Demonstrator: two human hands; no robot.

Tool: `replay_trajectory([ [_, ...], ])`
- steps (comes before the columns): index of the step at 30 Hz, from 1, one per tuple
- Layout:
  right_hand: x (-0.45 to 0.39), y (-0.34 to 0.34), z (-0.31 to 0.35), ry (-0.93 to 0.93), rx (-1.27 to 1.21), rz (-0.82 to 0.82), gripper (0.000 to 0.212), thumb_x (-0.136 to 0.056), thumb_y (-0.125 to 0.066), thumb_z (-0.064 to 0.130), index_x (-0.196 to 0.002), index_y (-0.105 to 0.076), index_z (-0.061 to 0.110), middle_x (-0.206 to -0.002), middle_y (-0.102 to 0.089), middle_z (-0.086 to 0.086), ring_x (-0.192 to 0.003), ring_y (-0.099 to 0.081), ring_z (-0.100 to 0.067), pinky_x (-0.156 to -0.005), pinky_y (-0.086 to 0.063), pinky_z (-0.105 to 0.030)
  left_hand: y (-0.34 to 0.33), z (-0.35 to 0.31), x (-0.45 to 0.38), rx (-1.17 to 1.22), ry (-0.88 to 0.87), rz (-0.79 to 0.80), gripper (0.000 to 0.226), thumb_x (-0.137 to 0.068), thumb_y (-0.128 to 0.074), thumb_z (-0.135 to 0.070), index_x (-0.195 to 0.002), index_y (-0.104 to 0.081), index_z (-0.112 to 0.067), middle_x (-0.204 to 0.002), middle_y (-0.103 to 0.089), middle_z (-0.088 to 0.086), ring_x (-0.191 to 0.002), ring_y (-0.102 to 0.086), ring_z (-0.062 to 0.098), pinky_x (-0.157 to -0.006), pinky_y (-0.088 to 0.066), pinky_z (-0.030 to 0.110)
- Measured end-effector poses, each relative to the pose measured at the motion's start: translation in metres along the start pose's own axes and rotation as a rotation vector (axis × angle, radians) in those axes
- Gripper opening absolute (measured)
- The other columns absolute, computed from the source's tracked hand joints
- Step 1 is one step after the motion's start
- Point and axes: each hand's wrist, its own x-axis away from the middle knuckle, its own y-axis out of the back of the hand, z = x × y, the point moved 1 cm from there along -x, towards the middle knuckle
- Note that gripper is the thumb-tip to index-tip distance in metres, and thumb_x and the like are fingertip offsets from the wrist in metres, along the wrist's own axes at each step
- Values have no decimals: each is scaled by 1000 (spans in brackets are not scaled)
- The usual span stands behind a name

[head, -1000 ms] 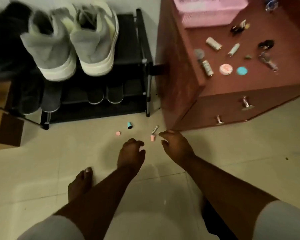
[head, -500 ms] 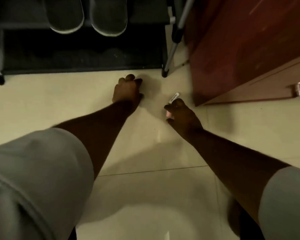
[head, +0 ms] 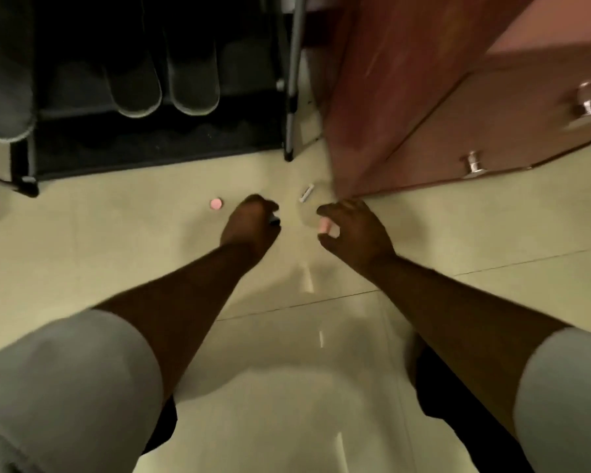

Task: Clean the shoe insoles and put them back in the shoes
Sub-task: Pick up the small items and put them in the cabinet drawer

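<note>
My left hand (head: 251, 227) hovers low over the tiled floor, its fingers curled round a small dark cap (head: 274, 220) that peeks out at the fingertips. Thumb and fingers of my right hand (head: 352, 230) pinch a small pink piece (head: 324, 226). Between the two hands, a little farther off, a small white tube (head: 306, 193) lies on the floor. A round pink cap (head: 216, 203) lies just left of my left hand. Dark slippers (head: 162, 83) sit on the lower shelf of the black shoe rack (head: 289, 124). No insole is in view.
A red-brown wooden chest of drawers (head: 423, 107) with metal knobs stands at the right, its corner close to my right hand. A grey shoe (head: 0, 97) shows at the rack's left edge. Pale floor tiles (head: 116, 240) spread around my arms.
Both hands have come back from the floor by the rack's foot. My right hand now pinches the pink piece, and the white tube lies separate on the floor. The camera has tilted up slightly.
</note>
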Motion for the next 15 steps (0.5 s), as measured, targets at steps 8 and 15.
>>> replay_trajectory([
  [8, 100, 171, -2, -35, -62, -84, 34, -75, -62, 25, -105, -68, 13, -102, -64, -4, -88, -64, -21, -79, -53, -35, 74, -182, 95, 138, -332, -16, 23, -88, -71, -22, -110, -73, -15, -107, -67, 2, -99, -60, 17, -86, -45, 25],
  [15, 94, 323, -41, 35, 21, -356, 31, -72, -76, 11, -102, -68, 5, -95, -67, -11, -83, -63, -26, -73, -51, -29, 146, -338, 64, 196, -529, -245, 39, -85, -68, -7, -123, -66, -13, -123, -63, 8, -111, -59, 21, -98, -46, 29],
])
